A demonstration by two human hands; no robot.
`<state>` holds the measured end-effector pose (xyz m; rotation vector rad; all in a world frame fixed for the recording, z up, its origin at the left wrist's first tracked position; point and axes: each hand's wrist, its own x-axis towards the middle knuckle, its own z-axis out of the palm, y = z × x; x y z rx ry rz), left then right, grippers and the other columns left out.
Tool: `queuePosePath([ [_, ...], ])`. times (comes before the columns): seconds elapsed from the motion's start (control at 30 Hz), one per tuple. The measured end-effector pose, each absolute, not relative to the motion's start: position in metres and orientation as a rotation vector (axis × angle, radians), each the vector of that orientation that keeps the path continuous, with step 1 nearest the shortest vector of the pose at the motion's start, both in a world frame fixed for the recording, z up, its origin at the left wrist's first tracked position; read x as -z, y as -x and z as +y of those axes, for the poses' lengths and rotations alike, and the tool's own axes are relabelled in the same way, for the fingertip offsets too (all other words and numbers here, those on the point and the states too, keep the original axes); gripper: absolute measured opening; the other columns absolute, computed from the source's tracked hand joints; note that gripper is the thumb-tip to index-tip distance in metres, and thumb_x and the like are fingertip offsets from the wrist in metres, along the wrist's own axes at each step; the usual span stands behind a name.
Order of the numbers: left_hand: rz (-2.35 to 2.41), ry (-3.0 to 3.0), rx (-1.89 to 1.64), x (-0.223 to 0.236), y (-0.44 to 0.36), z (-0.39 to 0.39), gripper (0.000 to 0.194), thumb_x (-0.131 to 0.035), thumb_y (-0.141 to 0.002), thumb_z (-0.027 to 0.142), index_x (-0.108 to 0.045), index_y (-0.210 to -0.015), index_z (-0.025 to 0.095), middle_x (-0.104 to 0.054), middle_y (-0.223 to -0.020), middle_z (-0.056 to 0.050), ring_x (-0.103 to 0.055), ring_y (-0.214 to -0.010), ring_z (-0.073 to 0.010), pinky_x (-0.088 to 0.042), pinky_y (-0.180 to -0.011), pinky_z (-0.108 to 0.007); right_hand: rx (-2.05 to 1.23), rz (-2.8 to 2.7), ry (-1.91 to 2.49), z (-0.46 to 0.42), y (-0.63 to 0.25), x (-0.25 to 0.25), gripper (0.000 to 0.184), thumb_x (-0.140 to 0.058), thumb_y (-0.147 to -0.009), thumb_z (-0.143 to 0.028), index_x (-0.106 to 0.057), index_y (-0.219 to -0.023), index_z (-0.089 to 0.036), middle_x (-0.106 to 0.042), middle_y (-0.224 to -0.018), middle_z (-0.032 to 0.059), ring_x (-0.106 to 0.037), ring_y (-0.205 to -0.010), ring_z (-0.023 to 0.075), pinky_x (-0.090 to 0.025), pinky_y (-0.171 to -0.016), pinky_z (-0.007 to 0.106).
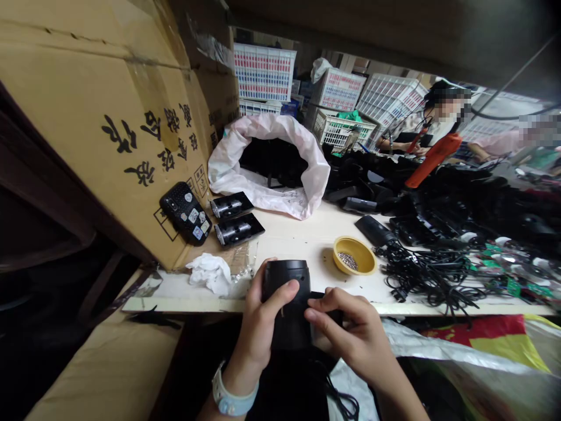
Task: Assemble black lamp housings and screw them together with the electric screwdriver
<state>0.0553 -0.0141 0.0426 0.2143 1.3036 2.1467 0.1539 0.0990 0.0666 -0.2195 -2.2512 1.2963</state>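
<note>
My left hand (258,318) is wrapped round a black cylindrical plastic housing (286,292), held upright at the table's near edge. My right hand (348,330) pinches a small black part (318,296) against the housing's right side. A pale blue watch (232,397) is on my left wrist. A yellow bowl (354,255) with small screws sits just beyond the hands.
Large cardboard boxes (109,117) stand at the left, with a phone (184,212) leaning on them and two black parts (236,219) beside it. A white bag (272,161) of black parts, a crumpled tissue (210,272), tangled cables (433,272), an orange tool (432,159) and co-workers at the far right.
</note>
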Motion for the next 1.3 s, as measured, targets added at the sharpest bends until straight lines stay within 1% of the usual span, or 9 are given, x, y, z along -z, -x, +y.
queuePosePath([
  [0.27,1.319,-0.26,-2.128,-0.045,-0.057,-0.014,0.04,-0.074,-0.079,0.037,-0.055,-0.113,0.027,-0.063,-0.101,0.003,-0.06,-0.093,-0.0163,-0.05,-0.08,-0.024,-1.415,-2.154,0.215,0.103,-0.155,-0.066,0.017,-0.073,-0.081,-0.023,-0.063,-0.067,-0.02,-0.069,-0.065,-0.0044,-0.064,-0.062,0.008,-0.05,-0.065,0.015],
  [0.43,1.329,-0.19,-2.097,-0.047,-0.059,-0.016,0.045,-0.075,-0.078,0.038,-0.054,-0.117,0.03,-0.063,-0.104,0.004,-0.06,-0.096,-0.0158,-0.05,-0.082,-0.023,-1.441,-2.157,0.224,0.103,-0.154,-0.066,0.018,-0.073,-0.082,-0.023,-0.063,-0.067,-0.019,-0.069,-0.064,-0.0049,-0.063,-0.061,0.0066,-0.047,-0.061,0.012],
  [0.63,1.39,-0.22,-2.086,-0.048,-0.059,-0.014,0.047,-0.076,-0.079,0.039,-0.053,-0.119,0.032,-0.061,-0.113,0.005,-0.057,-0.105,-0.0155,-0.048,-0.087,-0.021,-1.472,-2.144,0.24,0.104,-0.157,-0.066,0.02,-0.073,-0.081,-0.023,-0.061,-0.065,-0.019,-0.066,-0.062,-0.0052,-0.06,-0.06,0.0066,-0.046,-0.06,0.014],
  [0.77,1.372,-0.224,-2.086,-0.048,-0.059,-0.015,0.044,-0.075,-0.079,0.038,-0.054,-0.116,0.031,-0.06,-0.109,0.006,-0.058,-0.102,-0.015,-0.048,-0.085,-0.021,-1.495,-2.157,0.264,0.104,-0.156,-0.065,0.022,-0.073,-0.082,-0.025,-0.06,-0.065,-0.019,-0.064,-0.06,-0.0048,-0.06,-0.06,0.008,-0.045,-0.059,0.016],
  [1.0,1.377,-0.273,-2.066,-0.05,-0.059,-0.015,0.04,-0.073,-0.081,0.039,-0.055,-0.116,0.031,-0.061,-0.108,0.006,-0.057,-0.104,-0.0157,-0.047,-0.087,-0.021,-1.513,-2.161,0.297,0.106,-0.155,-0.064,0.022,-0.072,-0.082,-0.028,-0.06,-0.065,-0.019,-0.066,-0.063,-0.0022,-0.058,-0.059,0.0103,-0.044,-0.056,0.019],
  [1.2,1.421,-0.284,-2.037,-0.048,-0.057,-0.016,0.041,-0.071,-0.082,0.042,-0.055,-0.119,0.032,-0.062,-0.114,0.003,-0.057,-0.111,-0.0199,-0.045,-0.092,-0.027,-1.523,-2.218,0.334,0.11,-0.153,-0.067,0.025,-0.071,-0.082,-0.031,-0.059,-0.064,-0.018,-0.063,-0.06,-0.0025,-0.052,-0.057,0.0094,-0.041,-0.054,0.019],
  [1.3,1.467,-0.297,-2.023,-0.046,-0.056,-0.017,0.039,-0.068,-0.085,0.046,-0.055,-0.119,0.032,-0.061,-0.121,0.002,-0.053,-0.12,-0.0222,-0.041,-0.1,-0.031,-1.555,-2.237,0.345,0.111,-0.149,-0.069,0.024,-0.071,-0.082,-0.032,-0.06,-0.066,-0.018,-0.065,-0.063,-0.0021,-0.055,-0.06,0.0102,-0.043,-0.058,0.02],
])
